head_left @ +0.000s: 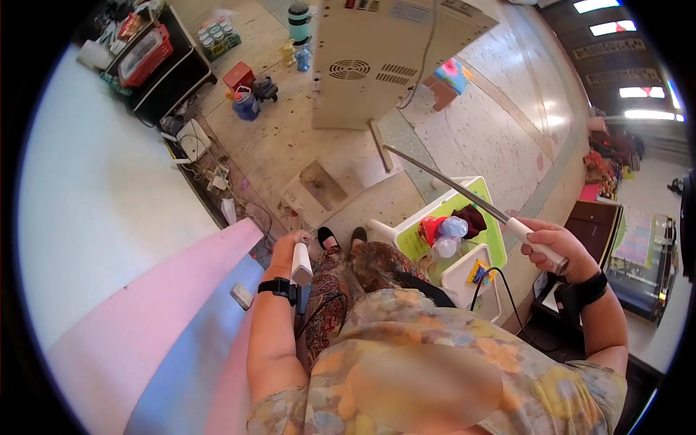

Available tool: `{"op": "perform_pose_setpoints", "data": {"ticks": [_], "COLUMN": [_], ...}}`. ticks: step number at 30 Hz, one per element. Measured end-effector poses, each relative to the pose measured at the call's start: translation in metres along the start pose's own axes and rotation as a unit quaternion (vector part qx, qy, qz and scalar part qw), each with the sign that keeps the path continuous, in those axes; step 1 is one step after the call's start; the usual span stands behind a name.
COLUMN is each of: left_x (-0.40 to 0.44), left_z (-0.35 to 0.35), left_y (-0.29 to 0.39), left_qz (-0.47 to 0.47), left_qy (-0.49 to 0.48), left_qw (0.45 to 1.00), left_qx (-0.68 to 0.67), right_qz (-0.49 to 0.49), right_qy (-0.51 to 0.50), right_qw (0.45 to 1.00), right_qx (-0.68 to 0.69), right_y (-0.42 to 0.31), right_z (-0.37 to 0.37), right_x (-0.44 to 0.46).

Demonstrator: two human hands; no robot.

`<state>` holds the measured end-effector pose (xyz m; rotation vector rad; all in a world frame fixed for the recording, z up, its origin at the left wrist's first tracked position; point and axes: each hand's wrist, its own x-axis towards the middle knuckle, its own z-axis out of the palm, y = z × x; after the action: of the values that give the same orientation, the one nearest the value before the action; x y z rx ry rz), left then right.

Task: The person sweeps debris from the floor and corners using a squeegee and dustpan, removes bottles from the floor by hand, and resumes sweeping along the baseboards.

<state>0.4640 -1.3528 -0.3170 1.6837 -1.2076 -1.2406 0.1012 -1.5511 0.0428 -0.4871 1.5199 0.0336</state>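
Observation:
On the right, my right hand point(557, 249) is wrapped round the white handle of a long thin metal rod point(464, 190), which slants up and left toward the base of the beige cabinet. My left hand point(291, 245), left of centre, is closed near a white block-shaped object point(301, 267). Whether its fingers grip that object is hard to make out. Between the arms and farther forward, a green and white cart point(495, 239) holds a red item, plastic bottles, a dark cloth and a yellow packet.
A tall beige cabinet point(362, 94) with vents stands ahead. A tray-like piece point(319, 190) lies on the floor before it. Blue jug point(246, 105), red box and cables are at the left, beside a pink and blue wall point(145, 304). A glass-topped case point(638, 268) stands right.

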Motion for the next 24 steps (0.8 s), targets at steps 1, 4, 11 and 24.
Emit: {"op": "perform_pose_setpoints", "data": {"ticks": [1,4,11,24], "left_x": [0.004,0.006,0.000,0.000], "left_z": [-0.001,-0.002,0.003,-0.012], "left_y": [0.006,-0.005,-0.016,0.022], "left_qz": [-0.129,-0.190,-0.057,-0.077], "left_qy": [0.000,-0.037,-0.032,-0.063], "left_qw": [0.983,0.959,0.998,0.995], "left_qx": [-0.134,-0.208,-0.005,0.030], "right_qz": [-0.002,0.037,0.098,0.202], "right_qy": [0.002,-0.022,-0.074,-0.111], "right_qw": [1.000,0.979,0.843,0.853], "right_qx": [0.008,0.200,0.523,0.468], "right_y": [0.008,0.038,0.099,0.135], "right_z": [-0.003,-0.012,-0.038,-0.014], "right_x": [0.000,0.012,0.072,0.105]}}
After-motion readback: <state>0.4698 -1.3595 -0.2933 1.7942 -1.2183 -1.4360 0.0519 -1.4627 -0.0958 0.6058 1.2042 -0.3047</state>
